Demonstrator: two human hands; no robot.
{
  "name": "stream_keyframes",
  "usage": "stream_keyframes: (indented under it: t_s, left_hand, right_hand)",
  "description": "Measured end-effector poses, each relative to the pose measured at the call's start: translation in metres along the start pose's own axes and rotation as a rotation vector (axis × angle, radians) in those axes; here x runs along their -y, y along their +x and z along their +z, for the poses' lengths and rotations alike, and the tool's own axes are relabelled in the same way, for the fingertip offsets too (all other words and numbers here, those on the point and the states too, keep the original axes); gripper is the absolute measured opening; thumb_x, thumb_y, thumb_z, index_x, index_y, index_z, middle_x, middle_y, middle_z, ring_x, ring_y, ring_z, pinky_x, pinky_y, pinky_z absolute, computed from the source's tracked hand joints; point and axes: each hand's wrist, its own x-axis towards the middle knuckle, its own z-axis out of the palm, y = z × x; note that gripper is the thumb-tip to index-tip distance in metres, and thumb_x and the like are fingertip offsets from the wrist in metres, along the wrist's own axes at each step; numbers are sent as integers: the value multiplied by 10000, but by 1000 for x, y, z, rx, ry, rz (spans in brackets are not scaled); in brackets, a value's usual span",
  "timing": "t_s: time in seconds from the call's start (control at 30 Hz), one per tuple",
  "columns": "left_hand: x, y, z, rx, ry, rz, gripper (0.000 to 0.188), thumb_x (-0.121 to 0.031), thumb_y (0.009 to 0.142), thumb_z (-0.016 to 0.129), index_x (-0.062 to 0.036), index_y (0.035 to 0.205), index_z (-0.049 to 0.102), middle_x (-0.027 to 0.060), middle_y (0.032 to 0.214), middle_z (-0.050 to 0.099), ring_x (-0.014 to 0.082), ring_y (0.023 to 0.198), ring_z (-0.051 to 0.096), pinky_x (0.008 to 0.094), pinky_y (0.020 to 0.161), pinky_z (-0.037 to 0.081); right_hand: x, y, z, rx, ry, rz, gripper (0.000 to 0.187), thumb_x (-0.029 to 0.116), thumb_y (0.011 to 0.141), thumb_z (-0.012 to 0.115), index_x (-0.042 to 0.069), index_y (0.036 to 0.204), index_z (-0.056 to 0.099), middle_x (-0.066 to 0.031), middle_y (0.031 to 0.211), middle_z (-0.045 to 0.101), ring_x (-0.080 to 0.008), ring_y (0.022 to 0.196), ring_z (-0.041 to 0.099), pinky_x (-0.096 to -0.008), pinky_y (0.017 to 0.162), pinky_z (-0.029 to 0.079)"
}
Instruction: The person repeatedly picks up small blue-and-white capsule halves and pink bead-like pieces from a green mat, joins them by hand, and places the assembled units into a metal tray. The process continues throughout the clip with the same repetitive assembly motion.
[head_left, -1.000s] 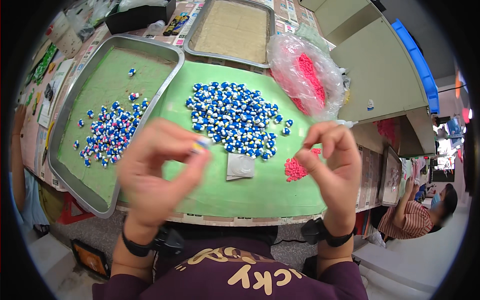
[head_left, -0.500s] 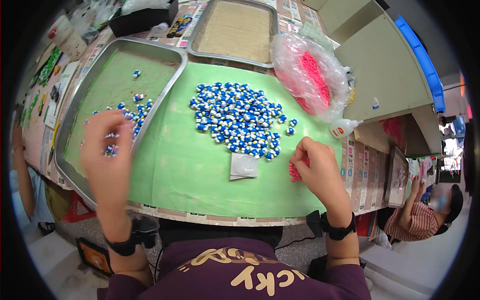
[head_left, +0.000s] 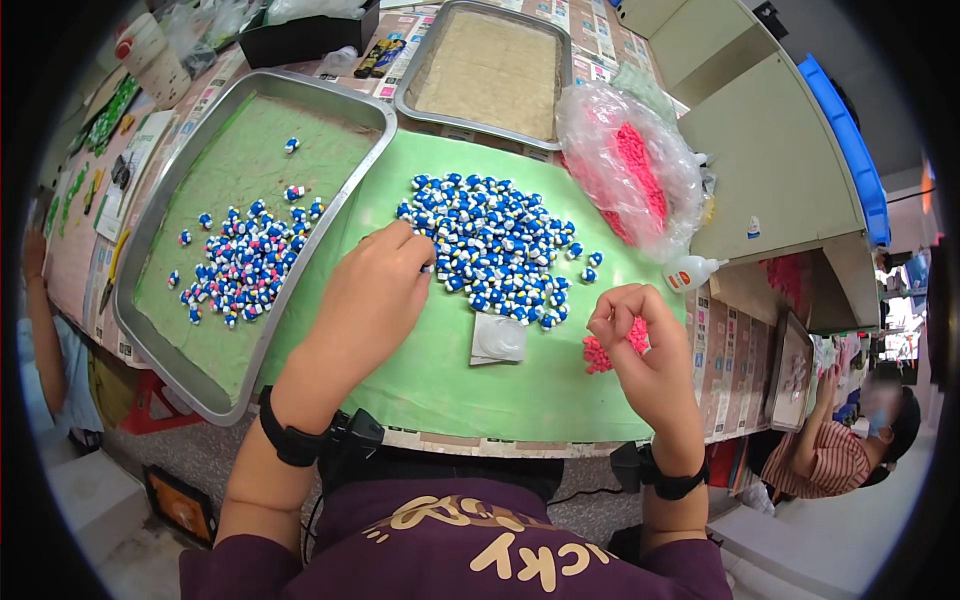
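Observation:
A heap of small blue-and-white figures (head_left: 500, 240) with yellow touches lies on a green sheet (head_left: 420, 390). At the heap's left edge is my left hand (head_left: 375, 290), its fingers drawn together; what they hold, if anything, is hidden. My right hand (head_left: 650, 345) hovers by a small pile of pink pieces (head_left: 602, 357), thumb and fingertips pinched, and anything between them is too small to make out. Between the hands, a white square pad (head_left: 497, 338) carries a clear, shiny blob. Left of my left hand, a metal tray (head_left: 380, 120) holds more figures, some with pink parts.
A second metal tray (head_left: 565, 75) stands at the back. Beside it lies a clear plastic bag (head_left: 585, 110) of pink pieces. A white squeeze bottle (head_left: 690, 272) rests at the sheet's right edge. A black box (head_left: 310, 42) is back left. Other people work at both sides.
My left hand has moved right, from over the left tray to the edge of the figure heap. My right hand has shifted slightly, staying by the pink pieces. The whole view has shifted a little.

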Motion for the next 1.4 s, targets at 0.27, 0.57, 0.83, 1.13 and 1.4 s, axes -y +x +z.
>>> stream_keyframes:
  t_s: [0.27,0.57,0.83,1.13,1.4]
  left_hand:
    - [-49,-8,-30,32,-1055,-101,187,64,878,576,30,1043,657,90,980,618,148,813,655,265,658,558]
    - [-63,-13,-27,320,-1526,-291,115,-1,925,615,45,1022,656,88,959,617,135,728,643,244,619,547]
    - [-54,-21,-28,456,-1495,-281,109,-93,965,595,6,952,639,23,874,579,54,639,542,196,521,426]
    - [-54,-14,-33,679,-1396,-424,118,-120,958,612,-7,952,644,-12,812,611,37,643,531,193,546,423]
    - [-34,-22,-34,242,-1211,-326,225,30,903,585,34,1114,662,91,1077,635,133,903,615,267,762,528]
  right_hand:
    - [27,-8,17,-73,229,-307,263,-84,803,670,95,834,479,-45,871,638,-168,776,583,-369,850,413]
    - [39,-2,32,-125,-208,-650,289,-58,772,709,129,847,501,-16,884,649,-172,799,610,-458,932,393]
    - [37,-1,26,93,-86,-679,273,-48,716,718,95,823,512,-61,927,639,-197,794,614,-406,840,449]
    - [39,-2,18,198,-295,-819,163,39,729,645,62,821,513,-74,960,628,-225,801,611,-369,745,458]
    - [24,25,19,273,-447,-533,191,-64,719,582,65,790,460,-73,833,573,-266,781,562,-357,748,409]
